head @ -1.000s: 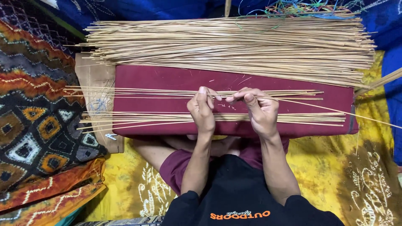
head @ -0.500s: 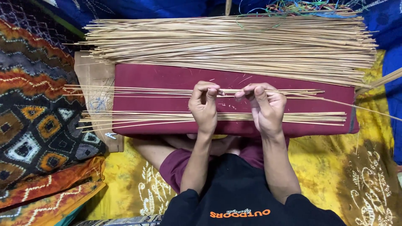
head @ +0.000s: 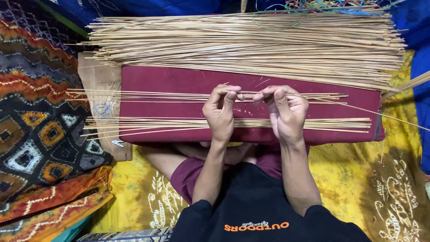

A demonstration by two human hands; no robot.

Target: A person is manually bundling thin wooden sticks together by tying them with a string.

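My left hand (head: 220, 110) and my right hand (head: 285, 110) hover side by side over a maroon cloth-covered board (head: 179, 80). Both pinch one thin bamboo stick (head: 358, 107) between thumb and fingers; it runs off to the right past the board's edge. A small row of sticks (head: 148, 95) lies on the board just beyond my hands. A second row of sticks (head: 156, 123) lies nearer me, under my wrists.
A large heap of thin bamboo sticks (head: 251, 42) lies along the far side of the board. A cardboard sheet (head: 101, 80) sticks out at the left. Patterned fabric (head: 40, 134) lies on the left, yellow cloth (head: 394, 179) on the right, blue cloth (head: 416, 27) behind.
Both hands have shifted slightly away from me, up the board, still pinching the same stick; their fingers have worked along it.
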